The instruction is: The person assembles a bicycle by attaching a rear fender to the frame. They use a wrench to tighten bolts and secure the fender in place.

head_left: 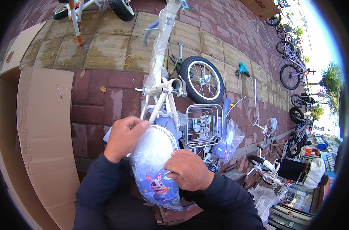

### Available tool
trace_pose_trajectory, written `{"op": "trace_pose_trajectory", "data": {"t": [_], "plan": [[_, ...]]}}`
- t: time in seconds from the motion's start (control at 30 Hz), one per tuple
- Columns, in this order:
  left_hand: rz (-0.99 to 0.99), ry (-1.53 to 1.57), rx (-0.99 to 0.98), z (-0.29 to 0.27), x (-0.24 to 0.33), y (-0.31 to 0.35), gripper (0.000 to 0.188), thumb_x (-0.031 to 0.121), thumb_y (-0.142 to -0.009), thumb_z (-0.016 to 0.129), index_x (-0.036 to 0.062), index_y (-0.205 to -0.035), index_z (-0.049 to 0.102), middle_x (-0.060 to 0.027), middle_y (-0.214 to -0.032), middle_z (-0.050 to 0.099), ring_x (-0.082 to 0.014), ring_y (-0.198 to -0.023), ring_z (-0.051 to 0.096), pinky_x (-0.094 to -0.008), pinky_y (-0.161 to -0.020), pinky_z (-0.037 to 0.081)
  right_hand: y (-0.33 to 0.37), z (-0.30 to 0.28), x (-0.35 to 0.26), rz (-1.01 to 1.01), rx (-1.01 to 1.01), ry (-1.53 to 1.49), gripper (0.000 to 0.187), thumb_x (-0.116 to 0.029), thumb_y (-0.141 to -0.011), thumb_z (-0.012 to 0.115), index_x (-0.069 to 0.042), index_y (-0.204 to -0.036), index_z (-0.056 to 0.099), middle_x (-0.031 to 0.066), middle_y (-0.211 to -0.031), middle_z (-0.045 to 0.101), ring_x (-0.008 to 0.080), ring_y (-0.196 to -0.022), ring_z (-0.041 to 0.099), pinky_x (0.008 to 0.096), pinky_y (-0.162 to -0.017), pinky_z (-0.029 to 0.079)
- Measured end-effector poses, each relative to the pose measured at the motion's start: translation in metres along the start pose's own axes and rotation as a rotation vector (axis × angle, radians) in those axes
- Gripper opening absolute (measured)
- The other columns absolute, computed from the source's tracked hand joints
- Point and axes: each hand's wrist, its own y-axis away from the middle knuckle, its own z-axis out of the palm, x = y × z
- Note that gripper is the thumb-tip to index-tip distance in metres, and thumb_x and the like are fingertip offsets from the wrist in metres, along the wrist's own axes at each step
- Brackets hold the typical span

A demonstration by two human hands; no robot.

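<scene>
In front of me is a rounded white and purple piece (153, 147) in clear plastic film. It looks like a child's bicycle saddle and bears a cartoon rabbit. My left hand (125, 137) grips its left rim, the thumb pressed on the edge and the other fingers partly hidden. Over its right side, my right hand (190, 168) is closed in a pinch; a thin pale stub shows at the fingertips, too small to name. Just beyond lies a white bicycle frame (159, 92), its long tube wrapped in film. A purple mudguard (166, 122) shows between the stays.
A spoked wheel (203, 80) and a silver wire basket (203, 126) lie right of the frame. An open cardboard box (46, 145) stands left. Beyond are a wrench (180, 50), pliers (175, 63) and a teal power drill (242, 69). Parked bicycles (291, 74) line the far right.
</scene>
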Motion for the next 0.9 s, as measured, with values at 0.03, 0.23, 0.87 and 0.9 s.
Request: {"op": "trace_pose_trajectory", "data": {"t": [0.03, 0.23, 0.87, 0.9], "plan": [[-0.036, 0.005, -0.045, -0.005, -0.004, 0.001, 0.036, 0.029, -0.090, 0.072, -0.0051, -0.099, 0.070, -0.0024, -0.078, 0.067, -0.0062, -0.069, 0.056, -0.0238, -0.060, 0.045, 0.000, 0.004, 0.002, -0.006, 0.014, -0.005, 0.024, -0.015, -0.085, 0.071, -0.005, -0.101, 0.057, 0.0078, -0.093, 0.066, 0.0288, -0.086, 0.065, 0.0448, -0.095, 0.050], [-0.213, 0.327, -0.224, -0.035, -0.039, 0.010, 0.048, 0.035, -0.086, 0.076, -0.0018, -0.114, 0.065, -0.0018, -0.086, 0.067, -0.0084, -0.075, 0.060, -0.0235, -0.066, 0.049, 0.001, 0.020, 0.004, -0.027, 0.162, 0.007, 0.024, -0.014, -0.085, 0.071, -0.004, -0.101, 0.057, 0.0093, -0.093, 0.066, 0.0283, -0.085, 0.065, 0.0445, -0.096, 0.050], [-0.187, 0.143, -0.624, 0.022, 0.032, 0.021, 0.040, 0.033, -0.093, 0.070, -0.0057, -0.105, 0.071, -0.0070, -0.091, 0.072, -0.0126, -0.086, 0.064, -0.0279, -0.080, 0.051, 0.037, -0.009, 0.046, 0.481, 0.806, -0.803, 0.024, -0.027, -0.103, 0.054, -0.003, -0.106, 0.050, 0.0112, -0.092, 0.065, 0.0165, -0.085, 0.062, 0.0323, -0.084, 0.050], [-0.174, 0.141, -0.637, 0.021, 0.032, 0.020, 0.042, 0.035, -0.093, 0.070, -0.0054, -0.104, 0.071, -0.0072, -0.090, 0.072, -0.0126, -0.086, 0.064, -0.0278, -0.079, 0.051, 0.032, -0.017, 0.059, 0.606, 0.758, -0.772, 0.022, -0.025, -0.103, 0.055, -0.002, -0.106, 0.052, 0.0092, -0.091, 0.065, 0.0150, -0.083, 0.061, 0.0305, -0.083, 0.050]]}}
